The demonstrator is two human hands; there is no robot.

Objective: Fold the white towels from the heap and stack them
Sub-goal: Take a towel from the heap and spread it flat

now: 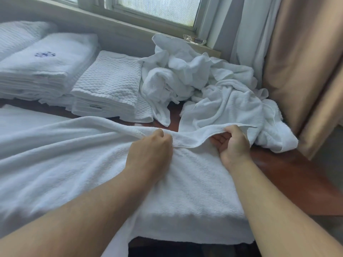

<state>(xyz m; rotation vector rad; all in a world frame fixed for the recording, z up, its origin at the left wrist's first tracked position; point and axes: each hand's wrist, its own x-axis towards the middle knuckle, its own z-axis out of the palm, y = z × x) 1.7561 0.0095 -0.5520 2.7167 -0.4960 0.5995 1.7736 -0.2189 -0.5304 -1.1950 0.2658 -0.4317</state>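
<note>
A large white towel (78,160) lies spread over the brown table (289,173) in front of me and hangs over its near edge. My left hand (150,151) pinches the towel's far hem near the middle. My right hand (233,143) grips the same hem close to its right corner, lifting it a little. Behind my hands a heap of crumpled white towels (209,86) fills the far right of the table. Left of the heap stands a stack of folded waffle-weave towels (109,86), and further left a taller stack of folded towels (46,65) with a blue emblem on top.
A window with a sill (130,25) runs along the back. On the sill's right end sits a small clear dish (194,40). A tan curtain (304,67) hangs at the right, close to the heap. More folded white fabric (16,36) lies at the far left.
</note>
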